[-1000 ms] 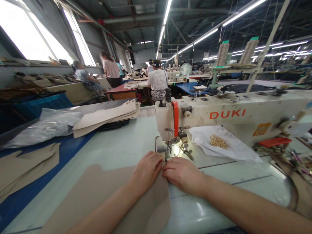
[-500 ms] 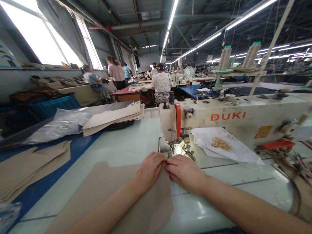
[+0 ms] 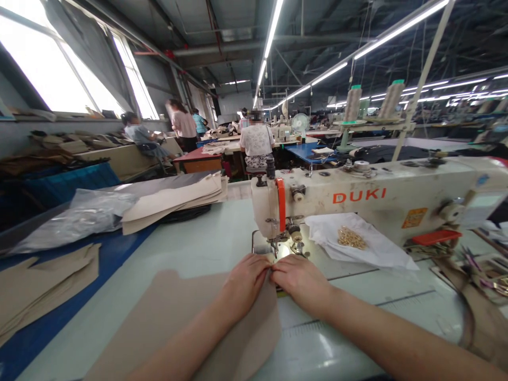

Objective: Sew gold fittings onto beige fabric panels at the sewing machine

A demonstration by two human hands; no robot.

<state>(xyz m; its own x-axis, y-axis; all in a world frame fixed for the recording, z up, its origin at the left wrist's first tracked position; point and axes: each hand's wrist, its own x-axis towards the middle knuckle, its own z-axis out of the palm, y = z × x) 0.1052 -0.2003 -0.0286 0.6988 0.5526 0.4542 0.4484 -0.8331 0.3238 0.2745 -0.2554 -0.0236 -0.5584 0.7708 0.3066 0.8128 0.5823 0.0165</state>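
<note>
A large beige fabric panel [image 3: 190, 307] lies on the pale green table, its far right corner at the needle of the sewing machine [image 3: 317, 196]. My left hand [image 3: 248, 280] is closed on that corner, fingers pressed down on the cloth. Right beside it, my right hand [image 3: 299, 278] pinches the panel's edge, the fingertips of both hands nearly touching. What lies between the fingertips is mostly hidden. The machine's lamp lights the plate just beyond my fingers.
Gold-coloured metal pieces [image 3: 351, 238] lie on a white cloth [image 3: 381, 254] beside the machine. Stacked beige panels [image 3: 174, 198], a clear plastic bag [image 3: 79, 217] and more cut pieces [image 3: 51, 286] lie to the left. Several people work further back; thread cones [image 3: 352, 104] stand behind the machine.
The whole view has shifted slightly, so the machine appears further left and lower. Both hands keep their hold on the fabric panel near the needle.
</note>
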